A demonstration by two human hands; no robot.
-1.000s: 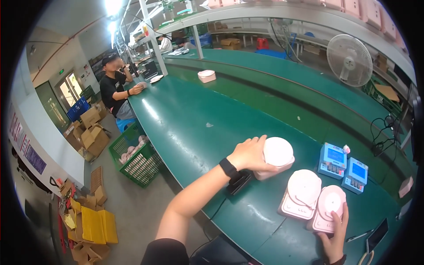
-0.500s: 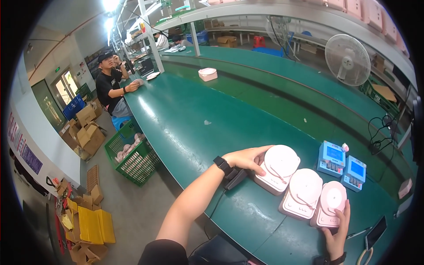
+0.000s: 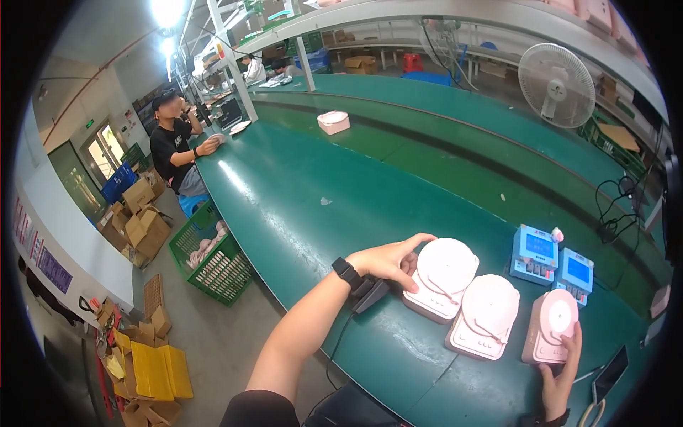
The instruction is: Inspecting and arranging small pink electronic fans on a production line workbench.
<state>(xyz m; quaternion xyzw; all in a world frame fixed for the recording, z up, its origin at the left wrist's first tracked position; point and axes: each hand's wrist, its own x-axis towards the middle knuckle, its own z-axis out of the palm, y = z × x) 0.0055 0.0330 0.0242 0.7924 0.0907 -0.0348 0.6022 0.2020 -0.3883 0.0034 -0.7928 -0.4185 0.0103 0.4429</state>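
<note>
Three pink devices shaped like small record players lie on the green table at the near right. My left hand (image 3: 388,262) holds the left record-player-shaped device (image 3: 449,265) by its left side, thumb at the front and fingers at the back. The middle device (image 3: 489,306) stands close beside it, touched by neither hand. My right hand (image 3: 562,370) is closed on the right device (image 3: 555,320), thumb at its lower edge and fingers along its right side. A gap separates this one from the middle device.
Two blue boxes with screens (image 3: 535,249) stand behind the devices. A phone (image 3: 610,373) and scissors lie by my right hand. A black object with a cable (image 3: 370,295) sits under my left wrist. Across the table sits a person (image 3: 174,146); a green crate (image 3: 220,263) stands below.
My right hand has moved the right device to the right, away from the middle one. My left hand keeps its hold on the left device.
</note>
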